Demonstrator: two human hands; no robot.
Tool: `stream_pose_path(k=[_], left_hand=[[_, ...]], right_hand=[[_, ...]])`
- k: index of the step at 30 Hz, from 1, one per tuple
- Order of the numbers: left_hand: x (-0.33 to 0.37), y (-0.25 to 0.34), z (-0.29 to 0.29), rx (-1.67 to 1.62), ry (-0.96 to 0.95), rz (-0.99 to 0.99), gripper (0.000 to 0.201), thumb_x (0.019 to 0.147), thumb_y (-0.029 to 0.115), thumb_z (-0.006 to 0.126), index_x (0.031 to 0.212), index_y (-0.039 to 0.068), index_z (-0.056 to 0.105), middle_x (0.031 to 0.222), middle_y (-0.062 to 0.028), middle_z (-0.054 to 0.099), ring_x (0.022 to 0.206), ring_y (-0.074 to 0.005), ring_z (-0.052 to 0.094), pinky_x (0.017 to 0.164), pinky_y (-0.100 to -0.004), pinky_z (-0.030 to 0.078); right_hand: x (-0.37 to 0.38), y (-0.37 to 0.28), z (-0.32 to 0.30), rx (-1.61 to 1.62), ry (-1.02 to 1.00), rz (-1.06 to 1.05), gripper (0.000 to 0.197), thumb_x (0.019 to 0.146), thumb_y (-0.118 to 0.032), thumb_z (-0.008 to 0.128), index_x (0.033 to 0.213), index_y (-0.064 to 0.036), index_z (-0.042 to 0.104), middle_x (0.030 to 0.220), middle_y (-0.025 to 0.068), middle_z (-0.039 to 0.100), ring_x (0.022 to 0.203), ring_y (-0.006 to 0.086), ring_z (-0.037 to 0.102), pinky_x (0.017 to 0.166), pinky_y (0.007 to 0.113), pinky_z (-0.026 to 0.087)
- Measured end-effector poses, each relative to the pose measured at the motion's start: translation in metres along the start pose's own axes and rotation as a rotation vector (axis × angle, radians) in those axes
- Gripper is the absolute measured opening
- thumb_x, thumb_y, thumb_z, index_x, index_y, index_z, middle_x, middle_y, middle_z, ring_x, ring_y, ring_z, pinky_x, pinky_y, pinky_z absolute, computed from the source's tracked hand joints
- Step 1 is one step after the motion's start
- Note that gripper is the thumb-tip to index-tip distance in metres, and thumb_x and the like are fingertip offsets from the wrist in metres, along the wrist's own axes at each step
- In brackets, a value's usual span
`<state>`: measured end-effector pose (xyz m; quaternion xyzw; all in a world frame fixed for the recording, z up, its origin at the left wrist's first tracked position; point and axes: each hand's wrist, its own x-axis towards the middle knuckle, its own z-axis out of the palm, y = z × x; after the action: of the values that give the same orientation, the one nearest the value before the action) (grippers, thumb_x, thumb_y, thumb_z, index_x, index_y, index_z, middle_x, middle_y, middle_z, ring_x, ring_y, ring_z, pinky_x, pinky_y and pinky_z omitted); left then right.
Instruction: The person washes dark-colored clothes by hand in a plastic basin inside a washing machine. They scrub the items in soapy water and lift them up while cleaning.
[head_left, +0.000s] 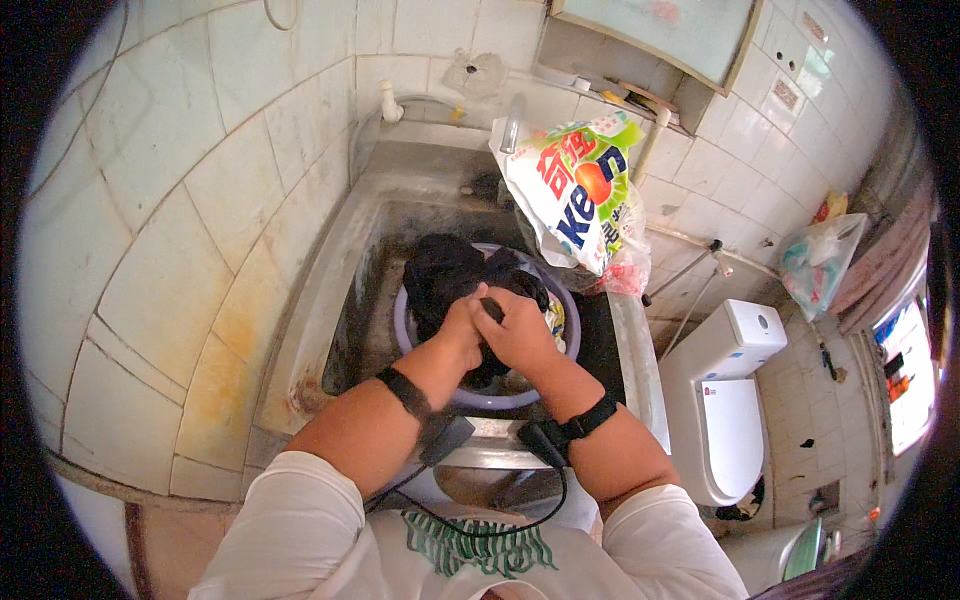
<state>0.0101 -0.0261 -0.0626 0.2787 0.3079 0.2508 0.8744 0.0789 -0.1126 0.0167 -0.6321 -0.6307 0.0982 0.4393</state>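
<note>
My left hand (462,328) and my right hand (522,332) meet over a pale purple basin (500,402), their fingers closed on a bunched piece of black cloth. A dark end of it shows between the hands. More of the black cloth (438,275) spills over the basin's far left side, and dark fabric lies under my hands. A patterned yellow and white piece (555,322) shows inside the basin to the right of my right hand. Much of the basin's contents is hidden by my hands and forearms.
The basin sits in a worn metal sink (290,375). A large white and green plastic bag (585,190) stands on the sink's back right edge, by a metal tap (514,122). Tiled wall (240,280) rises on the left. A white toilet (732,430) is at right.
</note>
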Motion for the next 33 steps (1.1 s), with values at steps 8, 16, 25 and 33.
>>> stream_pose_path(k=[8,16,25,33], left_hand=[[-0.014,0.004,0.031,0.071,0.094,-0.022,0.041,0.09,0.042,0.043,0.104,0.007,0.058,0.098,-0.0143,0.062,0.089,-0.0271,0.06,0.08,-0.0427,0.045],[0.0,-0.001,0.013,0.153,0.132,0.161,0.04,0.09,0.041,0.045,0.104,0.006,0.058,0.103,-0.0148,0.061,0.095,-0.0276,0.058,0.083,-0.0415,0.045],[-0.025,0.005,0.037,0.087,0.119,0.08,0.037,0.092,0.04,0.041,0.104,0.008,0.057,0.106,-0.0106,0.058,0.097,-0.0228,0.054,0.086,-0.0388,0.04],[0.01,-0.006,0.012,0.022,0.068,0.134,0.036,0.09,0.042,0.046,0.099,0.009,0.059,0.095,-0.0111,0.063,0.085,-0.0261,0.059,0.079,-0.0408,0.046]], right_hand=[[0.013,0.047,0.005,-0.109,0.136,0.105,0.031,0.086,-0.027,0.054,0.082,0.0035,0.059,0.073,0.0266,0.057,0.071,0.0424,0.056,0.063,0.042,0.044],[0.009,0.028,0.002,-0.114,0.029,0.17,0.033,0.086,-0.028,0.055,0.079,0.0045,0.057,0.073,0.0273,0.056,0.07,0.0428,0.054,0.064,0.042,0.044],[0.012,0.028,-0.003,-0.115,0.048,0.154,0.038,0.086,-0.032,0.053,0.085,0.0053,0.058,0.08,0.0291,0.058,0.079,0.0456,0.056,0.07,0.047,0.045],[0.013,0.042,0.001,-0.162,0.038,0.184,0.035,0.086,-0.03,0.054,0.081,0.0045,0.059,0.071,0.0256,0.057,0.071,0.0407,0.058,0.064,0.041,0.045]])
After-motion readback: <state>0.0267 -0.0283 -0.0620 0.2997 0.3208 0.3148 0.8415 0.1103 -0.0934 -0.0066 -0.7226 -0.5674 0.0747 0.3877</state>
